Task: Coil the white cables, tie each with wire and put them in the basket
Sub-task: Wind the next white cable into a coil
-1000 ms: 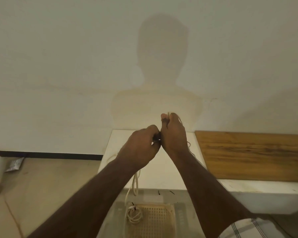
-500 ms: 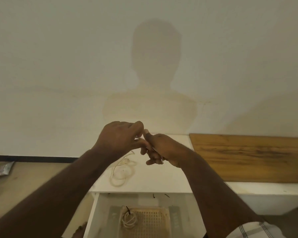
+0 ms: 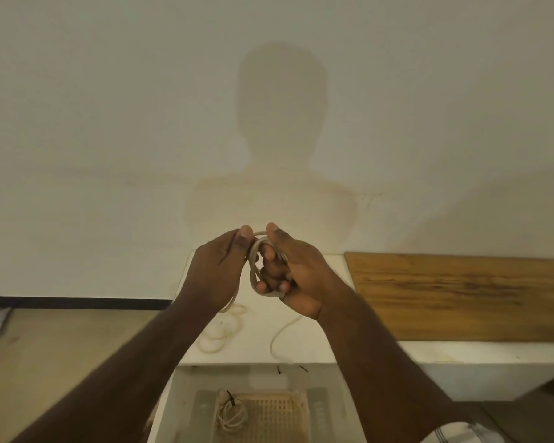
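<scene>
**Coiling step: cable being wound on right hand, tie not started**

Step in hand: coiling. Right hand (image 3: 296, 276) has its fingers curled through a few loops of white cable (image 3: 259, 254) and grips them, thumb up. Left hand (image 3: 219, 266) is closed on the strand just beside the coil, thumb pressed on it, feeding it in. A thin dark piece lies along the left thumb, possibly tie wire; too small to confirm.

Slack: loose cable tail (image 3: 219, 330) hangs from the hands and lies in loops on the white table (image 3: 301, 353), one strand running to the front edge. My read is roughly half is wound, the rest still to come.

Next move needs: left hand to bring slack round again, keeping loops even, right hand not letting go. Then wire round the bundle.

Basket (image 3: 269, 414) sits below the table edge, near the bottom of view. One tied coil (image 3: 232, 414) already lies in its left part, dark tie visible.

Around: two small dark bits (image 3: 290, 368) just under the table edge, maybe spare ties. Wooden board (image 3: 461, 292) on the right, well apart. Nothing blocks the drop to the basket; the risk is the tail snagging on the table edge.
</scene>
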